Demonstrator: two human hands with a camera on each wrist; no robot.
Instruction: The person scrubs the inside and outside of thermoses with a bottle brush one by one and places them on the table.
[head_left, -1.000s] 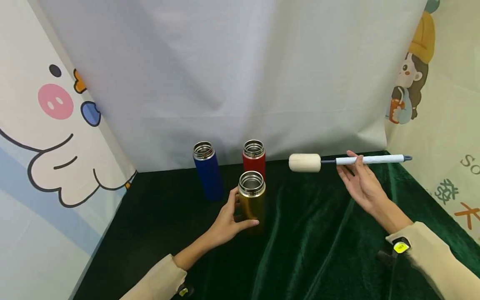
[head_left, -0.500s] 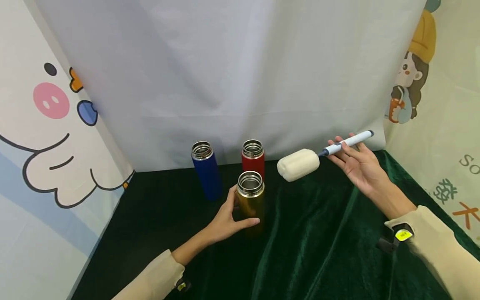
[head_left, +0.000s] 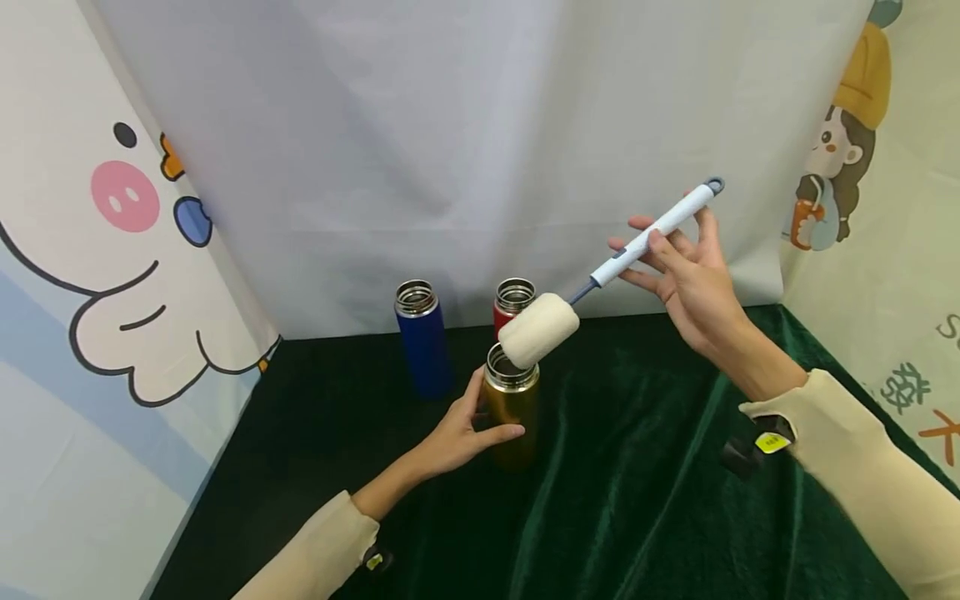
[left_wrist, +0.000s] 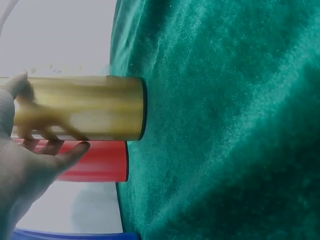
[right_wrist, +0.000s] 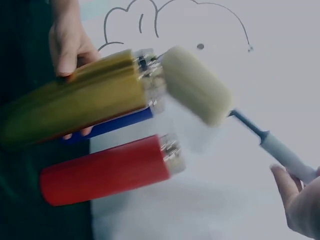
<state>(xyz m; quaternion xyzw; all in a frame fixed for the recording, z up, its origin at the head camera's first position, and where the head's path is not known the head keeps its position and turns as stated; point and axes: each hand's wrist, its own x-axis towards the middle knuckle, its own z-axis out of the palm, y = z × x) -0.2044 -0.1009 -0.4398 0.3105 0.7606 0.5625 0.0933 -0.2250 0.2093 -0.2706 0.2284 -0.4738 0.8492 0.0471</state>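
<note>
My left hand (head_left: 459,433) grips a gold bottle (head_left: 513,417) round its side; the bottle stands upright and lidless on the cloth. With thumb and fingers my right hand (head_left: 693,279) holds a bottle brush (head_left: 652,237) by its white handle. The brush slants down to the left, and its cream sponge head (right_wrist: 197,85) is right at the gold bottle's steel mouth (right_wrist: 150,80). Behind the gold bottle stands a red bottle (right_wrist: 107,170), partly hidden in the head view. A blue bottle (head_left: 423,350) stands to the left, also lidless.
Dark green velvet cloth (head_left: 637,467) covers the table. A pale grey curtain (head_left: 337,167) hangs close behind the bottles. Printed cartoon sheets rise at the left (head_left: 97,292) and right (head_left: 885,275) sides.
My right hand has risen and moved left, tilting the brush from level to slanted. Its sponge head has come over to the gold bottle's mouth. My left hand keeps its grip.
</note>
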